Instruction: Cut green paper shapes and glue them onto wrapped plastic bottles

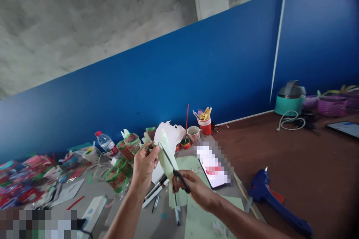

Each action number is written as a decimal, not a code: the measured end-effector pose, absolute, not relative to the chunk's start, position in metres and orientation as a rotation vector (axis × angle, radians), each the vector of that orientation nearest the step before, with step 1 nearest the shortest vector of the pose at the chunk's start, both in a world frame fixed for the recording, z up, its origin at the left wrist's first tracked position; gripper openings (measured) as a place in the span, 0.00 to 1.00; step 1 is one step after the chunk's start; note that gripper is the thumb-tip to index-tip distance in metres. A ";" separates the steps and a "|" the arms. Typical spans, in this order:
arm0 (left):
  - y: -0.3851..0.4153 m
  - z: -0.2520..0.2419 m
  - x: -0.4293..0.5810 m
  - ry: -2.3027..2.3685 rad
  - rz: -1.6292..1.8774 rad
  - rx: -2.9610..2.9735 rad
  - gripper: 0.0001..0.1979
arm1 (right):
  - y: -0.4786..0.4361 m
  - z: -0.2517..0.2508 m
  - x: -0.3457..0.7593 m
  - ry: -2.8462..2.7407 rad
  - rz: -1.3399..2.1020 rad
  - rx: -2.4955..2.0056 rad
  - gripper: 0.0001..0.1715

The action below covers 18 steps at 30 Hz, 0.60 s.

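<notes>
My left hand (145,162) is closed in a pinch on the edge of a pale green piece of paper (165,166), held up above the table. My right hand (198,188) grips black-handled scissors (183,182), with fingers around the handles. The scissor blades point up and left along the paper, their tips close to my left fingertips. Whether the blades are cutting into the paper, I cannot tell. Just behind is an irregular white sheet (175,134) with ragged edges. Pale green sheets (193,213) lie flat beneath my right forearm.
To the right are a phone (215,171) and a blue glue gun (262,185). Cups with green rims (116,179), a water bottle (106,143) and a red cup of tools (205,125) stand behind. Pens (177,213) lie near my hands. A blue partition (168,82) closes the back.
</notes>
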State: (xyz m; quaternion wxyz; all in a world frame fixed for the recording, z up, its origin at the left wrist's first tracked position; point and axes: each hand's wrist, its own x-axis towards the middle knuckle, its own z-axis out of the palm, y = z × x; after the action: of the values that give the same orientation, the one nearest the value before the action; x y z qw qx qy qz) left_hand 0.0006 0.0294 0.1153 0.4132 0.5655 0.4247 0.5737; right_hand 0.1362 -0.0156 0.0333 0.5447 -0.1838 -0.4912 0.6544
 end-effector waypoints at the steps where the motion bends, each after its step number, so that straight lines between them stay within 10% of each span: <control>1: 0.029 0.116 0.002 1.041 1.443 1.412 0.14 | -0.016 0.033 0.136 -1.162 1.551 -0.429 0.28; 18: 0.066 0.086 -0.007 0.872 1.130 1.154 0.17 | 0.007 0.011 0.149 -1.204 1.528 -0.545 0.28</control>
State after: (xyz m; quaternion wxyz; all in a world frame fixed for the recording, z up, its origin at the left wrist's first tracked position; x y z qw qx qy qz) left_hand -0.0069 0.0662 0.0861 0.6078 0.4993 0.3772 0.4888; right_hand 0.1487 0.0068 0.0107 0.5316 -0.2283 -0.5048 0.6407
